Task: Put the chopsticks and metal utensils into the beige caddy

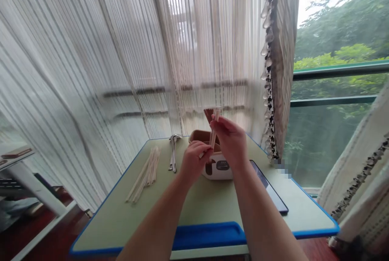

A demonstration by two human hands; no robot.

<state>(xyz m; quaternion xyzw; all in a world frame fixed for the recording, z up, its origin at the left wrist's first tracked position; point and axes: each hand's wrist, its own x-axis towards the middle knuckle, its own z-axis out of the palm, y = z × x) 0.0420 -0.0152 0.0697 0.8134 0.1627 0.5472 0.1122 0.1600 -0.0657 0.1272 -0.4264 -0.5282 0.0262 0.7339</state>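
My left hand (pixel 196 157) pinches the lower part of a small bunch of pale chopsticks (pixel 212 139), held roughly upright. Higher up, my right hand (pixel 231 139) closes its fingers round the same bunch. Both hands are above and in front of a utensil holder (pixel 217 172), white outside and brown inside, with compartments; they hide much of it. Dark brown chopsticks (pixel 208 114) stick up just behind my right fingers; their lower ends are hidden. Left of the holder lie several metal utensils (pixel 173 153), spoon-like at the far end. Further left, a loose pile of pale chopsticks (pixel 148 172) rests on the table.
The pale green table (pixel 206 208) has a blue rim and a blue groove (pixel 209 232) at its near edge. A dark flat device (pixel 270 190), like a phone or tablet, lies right of the holder. Sheer curtains (pixel 136 50) hang behind; a window with a railing is at right.
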